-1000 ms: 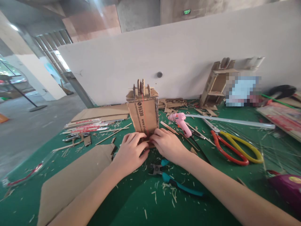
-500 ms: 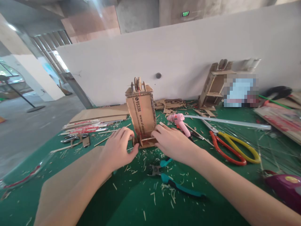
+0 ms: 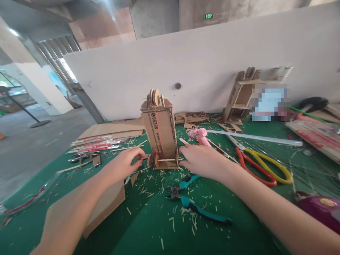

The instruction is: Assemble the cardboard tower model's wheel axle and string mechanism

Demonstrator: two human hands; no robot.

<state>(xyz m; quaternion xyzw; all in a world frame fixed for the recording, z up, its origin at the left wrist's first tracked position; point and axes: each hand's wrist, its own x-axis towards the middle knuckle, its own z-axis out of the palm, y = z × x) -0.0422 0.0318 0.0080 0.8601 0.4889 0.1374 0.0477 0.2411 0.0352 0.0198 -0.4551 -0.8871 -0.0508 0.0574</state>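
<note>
A tall cardboard model [image 3: 162,132] stands upright on the green table, with round discs [image 3: 154,97] at its top and a red string running down its front. A thin wooden stick [image 3: 166,160] crosses its base and carries small cardboard discs [image 3: 150,160] on the left. My left hand [image 3: 120,164] is closed in a pinch on a small cardboard piece [image 3: 145,156] beside those discs. On the other side, my right hand [image 3: 203,161] has its fingertips pinched at the stick's right end, which they partly hide.
Teal-handled cutters [image 3: 196,205] lie in front of the model. At right are a pink glue gun [image 3: 199,134], large scissors [image 3: 261,166] and a purple object [image 3: 322,212]. A second cardboard model [image 3: 239,97] stands behind. Cardboard sheets [image 3: 106,203] and wood scraps lie around.
My left hand has shifted left, away from the model's base, and shows the small discs. My right hand has moved slightly right. The top discs have turned to show more of their faces.
</note>
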